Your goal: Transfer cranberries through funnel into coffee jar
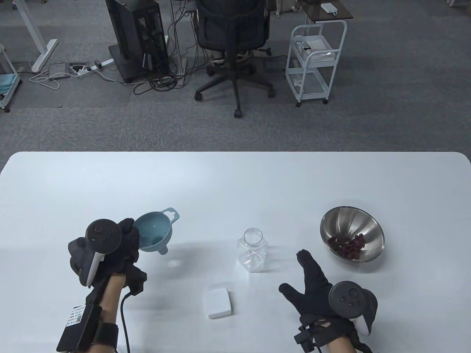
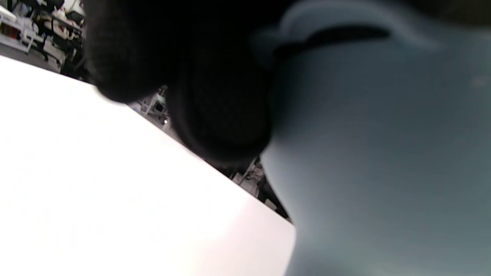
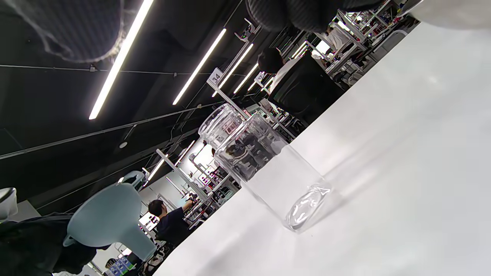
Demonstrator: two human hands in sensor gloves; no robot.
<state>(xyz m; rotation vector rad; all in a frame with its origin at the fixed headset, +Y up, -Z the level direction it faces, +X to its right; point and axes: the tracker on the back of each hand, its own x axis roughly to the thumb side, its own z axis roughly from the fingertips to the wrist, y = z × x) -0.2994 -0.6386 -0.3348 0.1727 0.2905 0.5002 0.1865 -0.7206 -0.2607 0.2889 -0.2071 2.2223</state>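
My left hand [image 1: 127, 235] grips the rim of a pale blue funnel [image 1: 154, 231] and holds it above the table, left of centre. The funnel's wall fills the right of the left wrist view [image 2: 383, 153], with my gloved fingers [image 2: 215, 96] against it. A clear, open, empty jar [image 1: 253, 253] stands at the table's centre; it shows in the right wrist view [image 3: 264, 165], with the funnel [image 3: 107, 218] beyond. My right hand [image 1: 309, 275] is open and empty, fingers spread, right of the jar. A steel bowl [image 1: 351, 220] with dark red cranberries [image 1: 347, 245] sits at the right.
A white flat lid or box [image 1: 218, 302] lies on the white table [image 1: 235, 184] in front of the jar. Beyond the table's far edge are an office chair [image 1: 232, 36], a white cart [image 1: 316, 59] and a computer tower [image 1: 138, 36].
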